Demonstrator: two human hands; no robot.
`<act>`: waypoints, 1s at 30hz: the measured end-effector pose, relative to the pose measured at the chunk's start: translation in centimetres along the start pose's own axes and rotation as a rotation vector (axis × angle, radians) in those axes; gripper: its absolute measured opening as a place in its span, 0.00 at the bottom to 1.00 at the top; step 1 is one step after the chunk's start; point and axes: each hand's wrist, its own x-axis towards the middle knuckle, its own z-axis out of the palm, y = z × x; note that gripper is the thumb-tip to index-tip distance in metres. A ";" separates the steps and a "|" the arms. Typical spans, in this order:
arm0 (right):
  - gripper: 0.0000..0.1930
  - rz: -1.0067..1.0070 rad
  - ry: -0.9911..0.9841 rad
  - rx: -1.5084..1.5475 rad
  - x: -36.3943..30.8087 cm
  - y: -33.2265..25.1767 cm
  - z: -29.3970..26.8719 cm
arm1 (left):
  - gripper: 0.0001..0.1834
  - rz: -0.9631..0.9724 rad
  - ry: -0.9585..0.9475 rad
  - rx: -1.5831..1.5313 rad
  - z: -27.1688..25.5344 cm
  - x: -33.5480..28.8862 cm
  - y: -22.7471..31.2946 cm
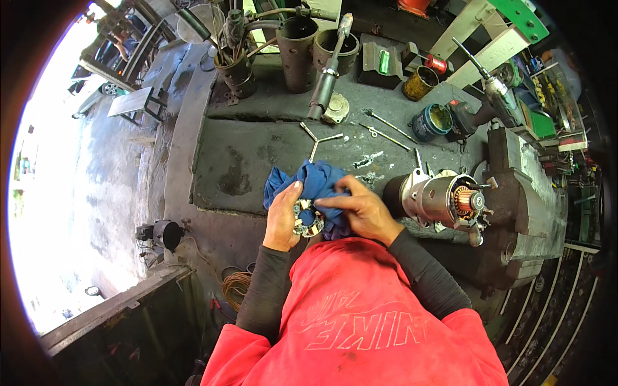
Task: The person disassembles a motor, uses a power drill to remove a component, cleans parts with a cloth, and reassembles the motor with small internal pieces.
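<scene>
My left hand [281, 220] grips a round brush holder plate [315, 229] from its left side, thumb on top. It looks like a starter motor part, with pale blocks around a middle hole. A crumpled blue cloth [318, 180] lies behind and around the plate. My right hand [368, 211] is closed on the cloth's right side, index finger reaching to the plate's upper edge. To the right, a starter motor [432, 198] lies on the bench, its copper commutator [465, 201] exposed. A three-armed wrench [314, 139] lies just beyond the cloth.
Metal rods [388, 136] lie on the dark bench [257, 154]. Tool-filled metal cylinders [297, 58] line the back, near a hammer-like tool [325, 87]. A blue tub [431, 122] stands at right, near a large vise-like metal block [524, 193]. Coiled cable [237, 288] hangs lower left.
</scene>
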 end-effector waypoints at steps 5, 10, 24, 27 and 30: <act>0.28 0.015 0.077 -0.019 -0.8 -0.7 0.8 | 0.16 0.025 0.054 -0.008 0.3 0.0 0.2; 0.29 0.083 0.090 -0.046 -1.7 -0.5 0.6 | 0.16 0.051 0.082 0.042 0.4 0.3 0.2; 0.26 0.214 0.315 0.010 -3.7 -1.4 1.9 | 0.11 0.025 0.259 -0.214 1.5 -0.5 0.4; 0.28 0.046 0.062 -0.009 -3.5 -1.9 2.7 | 0.10 0.080 0.237 -0.303 2.7 -0.3 0.2; 0.22 0.287 0.134 -0.109 -3.6 -2.4 2.3 | 0.10 0.151 0.251 -0.265 2.9 -0.1 0.3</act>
